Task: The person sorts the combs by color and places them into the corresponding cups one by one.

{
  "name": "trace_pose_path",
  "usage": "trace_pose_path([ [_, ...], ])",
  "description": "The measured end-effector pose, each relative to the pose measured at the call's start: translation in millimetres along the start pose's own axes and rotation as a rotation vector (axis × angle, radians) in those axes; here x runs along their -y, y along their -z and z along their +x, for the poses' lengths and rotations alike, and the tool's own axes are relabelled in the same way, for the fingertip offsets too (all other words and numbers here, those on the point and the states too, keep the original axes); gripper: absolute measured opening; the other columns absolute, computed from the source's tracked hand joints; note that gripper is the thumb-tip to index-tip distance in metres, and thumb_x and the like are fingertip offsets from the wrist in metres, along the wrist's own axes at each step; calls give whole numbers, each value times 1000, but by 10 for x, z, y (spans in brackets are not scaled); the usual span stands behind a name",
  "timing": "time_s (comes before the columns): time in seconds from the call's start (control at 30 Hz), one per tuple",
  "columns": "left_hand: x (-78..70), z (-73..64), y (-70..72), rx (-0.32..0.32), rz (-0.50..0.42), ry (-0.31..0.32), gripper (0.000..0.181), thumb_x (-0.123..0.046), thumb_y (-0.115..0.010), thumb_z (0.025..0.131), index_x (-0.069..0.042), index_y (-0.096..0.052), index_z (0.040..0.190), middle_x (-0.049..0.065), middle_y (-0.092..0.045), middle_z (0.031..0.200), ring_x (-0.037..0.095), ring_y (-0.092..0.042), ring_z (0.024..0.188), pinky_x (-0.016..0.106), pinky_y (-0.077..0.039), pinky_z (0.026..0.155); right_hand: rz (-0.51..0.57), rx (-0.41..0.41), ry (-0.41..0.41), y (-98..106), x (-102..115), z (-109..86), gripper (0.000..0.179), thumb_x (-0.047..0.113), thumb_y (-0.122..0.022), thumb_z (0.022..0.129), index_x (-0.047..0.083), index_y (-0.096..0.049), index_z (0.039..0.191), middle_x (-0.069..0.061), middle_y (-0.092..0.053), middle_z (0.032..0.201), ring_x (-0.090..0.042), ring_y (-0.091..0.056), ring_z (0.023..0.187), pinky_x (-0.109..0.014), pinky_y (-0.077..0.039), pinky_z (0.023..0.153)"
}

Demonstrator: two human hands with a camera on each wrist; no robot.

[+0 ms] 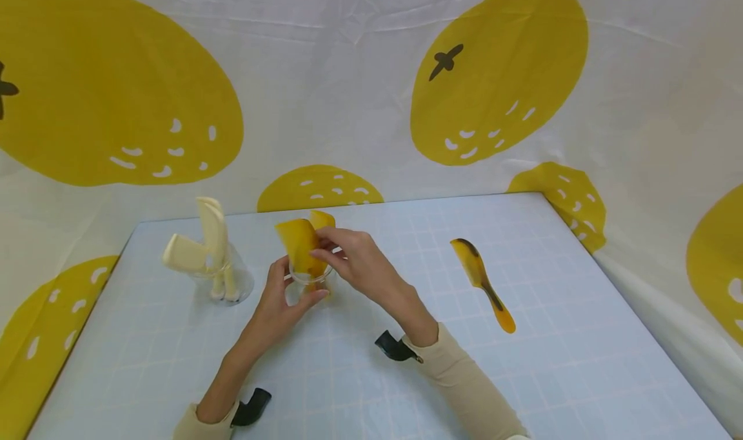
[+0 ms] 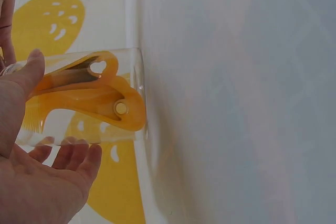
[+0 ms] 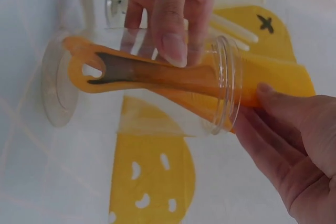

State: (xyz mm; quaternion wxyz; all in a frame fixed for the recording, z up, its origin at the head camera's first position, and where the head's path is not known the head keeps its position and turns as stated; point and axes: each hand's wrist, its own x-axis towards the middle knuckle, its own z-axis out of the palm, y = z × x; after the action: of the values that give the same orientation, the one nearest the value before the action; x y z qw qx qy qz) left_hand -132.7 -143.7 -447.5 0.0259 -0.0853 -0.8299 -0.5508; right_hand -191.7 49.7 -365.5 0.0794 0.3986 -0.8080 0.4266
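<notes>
My left hand (image 1: 283, 301) grips a clear jar (image 3: 59, 95) around its side, thumb and fingers on opposite sides. Inside stand two amber handled combs (image 2: 100, 103), handles down; holes show at the handle ends, one heart-shaped. Their broad heads rise past the rim. Between thumb and fingers, my right hand (image 1: 368, 262) pinches the head of one amber comb (image 1: 297, 243) just above the rim. Behind it the second comb (image 1: 322, 219) shows only in part. In the right wrist view, a dark streak runs along the nearer handle.
Another amber comb (image 1: 483, 279) with a dark streak lies on the pale blue checked table (image 1: 580, 362), to the right. At the left, a clear cup (image 1: 245, 282) holds several cream-coloured handled combs (image 1: 213, 233). A yellow-and-white patterned cloth (image 1: 325, 104) hangs behind.
</notes>
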Motion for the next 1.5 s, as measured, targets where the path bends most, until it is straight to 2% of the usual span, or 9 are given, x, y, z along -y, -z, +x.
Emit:
trace_pose_path([
  [0.17, -1, -7, 4, 5, 4, 3, 83, -28, -79, 93, -8, -26, 153, 14, -31, 150, 33, -36, 138, 61, -31, 116, -159, -16, -8, 14, 51, -24, 22, 11, -79, 91, -1, -70, 107, -8, -75, 95, -17, -71, 79, -15, -56, 73],
  [0.3, 0, -7, 6, 1, 5, 5, 83, -27, -80, 92, -8, -27, 153, 14, -31, 152, 33, -36, 139, 63, -30, 116, -287, -49, -94, 18, 73, -44, 21, 20, -83, 89, 5, -71, 96, -2, -74, 83, -13, -67, 70, -14, -51, 62],
  [0.43, 6, 3, 10, -10, 5, -14, 82, -25, -81, 91, -7, -28, 152, 13, -32, 152, 33, -36, 140, 63, -30, 116, -342, -78, -170, 4, 65, -55, 23, 25, -84, 88, 7, -69, 87, 0, -70, 74, -12, -62, 62, -15, -47, 56],
  [0.57, 9, 9, 11, -13, 6, -18, 82, -24, -81, 91, -7, -28, 152, 13, -32, 152, 34, -36, 140, 64, -30, 116, -372, -115, -171, -25, 26, -54, 23, 25, -83, 89, 8, -68, 84, 0, -70, 73, -13, -62, 61, -16, -47, 55],
  [0.8, 7, 14, 6, -10, 13, 5, 84, -27, -81, 91, -8, -27, 153, 14, -31, 154, 35, -35, 140, 64, -30, 116, -338, -120, -140, -37, -54, -41, 20, 24, -81, 90, 7, -69, 89, -1, -73, 80, -14, -67, 66, -17, -52, 61],
  [1.17, 22, 20, -34, -12, 16, -23, 86, -24, -82, 90, -6, -27, 153, 16, -32, 152, 36, -37, 139, 63, -33, 115, -182, -51, -210, 138, -58, -104, 17, 23, -78, 94, 8, -71, 92, -1, -74, 83, -15, -68, 70, -19, -55, 64],
  [1.3, 10, 14, -27, -18, 18, -13, 86, -24, -82, 90, -6, -26, 152, 16, -32, 152, 36, -37, 139, 64, -33, 115, -158, -37, -195, 179, -77, -135, 15, 21, -74, 97, 7, -70, 100, -2, -74, 90, -16, -68, 74, -24, -58, 70],
  [1.5, -7, 13, -23, -12, 28, 28, 86, -30, -80, 91, -8, -25, 153, 15, -31, 153, 36, -36, 141, 63, -31, 117, -128, -66, -184, 254, -154, -214, 15, 14, -72, 98, 4, -70, 108, -5, -73, 97, -18, -70, 80, -26, -60, 74],
])
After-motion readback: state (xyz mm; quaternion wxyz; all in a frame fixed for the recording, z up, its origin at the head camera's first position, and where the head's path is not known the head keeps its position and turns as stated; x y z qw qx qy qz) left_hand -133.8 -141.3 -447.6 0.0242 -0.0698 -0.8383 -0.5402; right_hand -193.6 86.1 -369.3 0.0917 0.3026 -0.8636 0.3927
